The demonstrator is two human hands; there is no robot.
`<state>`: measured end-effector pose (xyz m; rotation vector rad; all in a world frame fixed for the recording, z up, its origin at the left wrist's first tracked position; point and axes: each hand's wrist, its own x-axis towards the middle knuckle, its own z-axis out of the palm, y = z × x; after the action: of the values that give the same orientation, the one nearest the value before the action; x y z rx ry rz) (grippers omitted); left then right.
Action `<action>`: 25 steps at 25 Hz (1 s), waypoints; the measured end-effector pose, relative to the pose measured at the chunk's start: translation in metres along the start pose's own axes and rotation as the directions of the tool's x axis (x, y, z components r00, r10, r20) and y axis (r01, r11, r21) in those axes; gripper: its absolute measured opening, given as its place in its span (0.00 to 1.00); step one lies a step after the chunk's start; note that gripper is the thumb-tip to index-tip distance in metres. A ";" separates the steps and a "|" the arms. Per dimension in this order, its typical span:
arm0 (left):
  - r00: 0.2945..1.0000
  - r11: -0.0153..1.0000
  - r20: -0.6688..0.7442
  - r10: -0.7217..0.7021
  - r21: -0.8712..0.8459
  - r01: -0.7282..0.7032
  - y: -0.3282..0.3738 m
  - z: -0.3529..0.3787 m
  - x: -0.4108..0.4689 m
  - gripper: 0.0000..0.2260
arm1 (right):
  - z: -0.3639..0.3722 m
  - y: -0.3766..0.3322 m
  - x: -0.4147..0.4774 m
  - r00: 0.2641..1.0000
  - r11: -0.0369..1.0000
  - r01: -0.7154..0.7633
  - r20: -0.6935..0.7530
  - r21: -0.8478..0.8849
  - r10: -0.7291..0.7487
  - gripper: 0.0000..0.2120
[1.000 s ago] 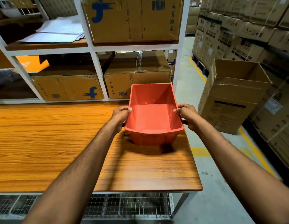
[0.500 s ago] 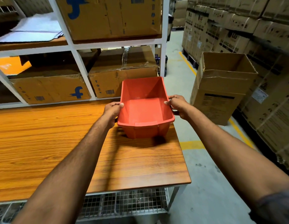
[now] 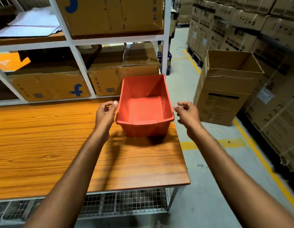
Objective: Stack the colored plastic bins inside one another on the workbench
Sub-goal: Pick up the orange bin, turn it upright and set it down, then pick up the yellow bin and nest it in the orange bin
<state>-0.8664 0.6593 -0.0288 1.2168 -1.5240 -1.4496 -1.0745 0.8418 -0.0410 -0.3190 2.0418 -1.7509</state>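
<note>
The stacked cartons (image 3: 238, 38) at far right read "LG" and, partly legible, "WASHING MACHINE". The left shelf box (image 3: 49, 87) carries a blue "f" logo.

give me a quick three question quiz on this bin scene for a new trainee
1. True or false: a second bin is nested inside the red bin.
2. Where does the red bin stand? A) on a shelf B) on the workbench, near its right end C) on a pallet
3. Fill in: the open cardboard box stands on the ___, to the right of the workbench.
Key: 1 false, it is empty; 2 B; 3 floor.
</note>
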 end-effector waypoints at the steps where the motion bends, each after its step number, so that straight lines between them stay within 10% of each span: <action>1: 0.999 1.000 -0.023 0.030 -0.008 -0.030 -0.009 -0.007 -0.017 0.15 | -0.005 0.013 -0.016 1.000 0.999 0.021 -0.012 0.029 -0.021 0.13; 13: 0.999 1.000 0.031 0.018 0.000 -0.018 -0.104 -0.049 -0.143 0.13 | 0.009 0.083 -0.144 0.962 0.998 -0.058 0.265 -0.034 0.065 0.07; 19: 0.923 0.649 0.130 0.363 0.675 -0.351 -0.126 -0.120 -0.195 0.22 | 0.049 0.101 -0.222 0.800 0.726 0.568 0.468 -0.387 -0.377 0.17; 22: 0.970 0.819 0.067 0.233 0.524 -0.233 -0.139 -0.167 -0.225 0.21 | 0.086 0.110 -0.277 0.770 0.811 0.489 0.595 -0.320 -0.230 0.19; 25: 0.996 0.973 -0.073 0.042 0.230 -0.024 -0.159 -0.233 -0.258 0.20 | 0.134 0.115 -0.341 0.759 0.982 0.071 0.649 -0.173 0.059 0.16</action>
<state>-0.5415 0.8357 -0.1249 1.3583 -1.6844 -1.2155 -0.7006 0.8942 -0.1104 -0.8660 1.6646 -1.1917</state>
